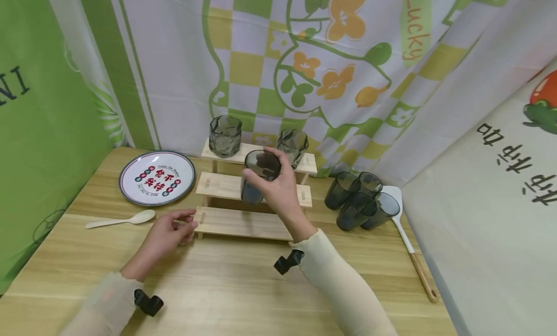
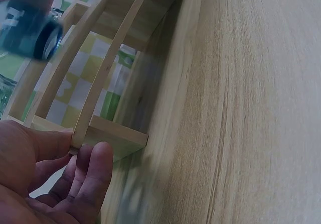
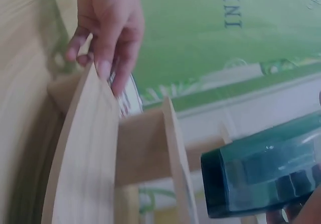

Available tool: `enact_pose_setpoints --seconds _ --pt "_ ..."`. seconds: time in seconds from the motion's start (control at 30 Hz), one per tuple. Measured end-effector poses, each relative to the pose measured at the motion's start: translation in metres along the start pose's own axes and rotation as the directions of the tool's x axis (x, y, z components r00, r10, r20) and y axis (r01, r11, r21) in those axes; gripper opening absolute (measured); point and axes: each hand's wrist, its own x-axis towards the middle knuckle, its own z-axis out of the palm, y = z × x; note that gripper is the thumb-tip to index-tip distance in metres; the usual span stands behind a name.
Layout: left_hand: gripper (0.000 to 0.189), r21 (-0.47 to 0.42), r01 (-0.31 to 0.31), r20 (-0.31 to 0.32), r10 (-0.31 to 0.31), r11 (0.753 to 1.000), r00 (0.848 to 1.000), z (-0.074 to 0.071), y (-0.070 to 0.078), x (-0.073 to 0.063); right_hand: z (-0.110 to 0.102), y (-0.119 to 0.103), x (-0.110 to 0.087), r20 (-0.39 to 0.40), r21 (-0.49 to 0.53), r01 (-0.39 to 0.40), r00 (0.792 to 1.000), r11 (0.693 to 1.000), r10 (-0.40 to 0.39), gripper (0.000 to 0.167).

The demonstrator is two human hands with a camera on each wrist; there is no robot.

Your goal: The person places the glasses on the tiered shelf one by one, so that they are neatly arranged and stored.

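Observation:
A three-tier wooden rack (image 1: 243, 222) stands mid-table. My left hand (image 1: 171, 229) pinches the left end of its lowest shelf between thumb and fingers, as the left wrist view shows up close. Over the middle shelf, my right hand (image 1: 280, 186) grips a tall dark tinted glass (image 1: 252, 191) around its upper part, upright. The right wrist view shows the base of this glass (image 3: 261, 169) clear of the shelf boards. On the top shelf sit two short wavy glasses, a left one (image 1: 225, 137) and a right one (image 1: 292, 146) partly behind my right hand.
Several tall dark glasses (image 1: 361, 200) cluster to the rack's right, beside a white spatula (image 1: 411, 249) with a wooden handle. Left of the rack are a printed plate (image 1: 156, 178) and a pale spoon (image 1: 122, 220). A patterned curtain (image 1: 174, 60) hangs behind the table.

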Motion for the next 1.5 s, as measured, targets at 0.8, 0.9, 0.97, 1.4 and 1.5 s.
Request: enact_pose_setpoints --seconds 0.8,0.9,0.97,1.4,1.5 --pt "0.042 0.006 -0.011 0.005 0.011 1.000 1.000 0.006 0.006 0.000 0.080 0.005 0.024 -0.197 -0.182 0.000 0.980 0.983 -0.036 0.083" --pt "0.042 0.009 -0.015 0.003 0.015 1.000 1.000 0.006 0.006 0.000 0.079 0.004 0.023 -0.169 -0.183 -0.003 0.985 0.983 -0.029 0.087" --pt "0.042 0.013 -0.015 0.006 0.015 1.000 1.000 0.005 0.005 -0.001 0.077 0.003 0.021 -0.142 -0.196 -0.011 0.990 0.981 -0.017 0.091" --pt "0.044 0.026 -0.011 0.005 0.011 1.000 1.000 -0.001 0.004 -0.003 0.065 0.008 0.012 -0.019 -0.240 0.021 0.999 0.971 -0.026 0.090" --pt "0.044 0.026 -0.007 0.006 0.007 1.000 1.000 0.000 0.004 -0.002 0.063 0.008 0.010 -0.016 -0.222 0.007 1.000 0.975 -0.011 0.092"
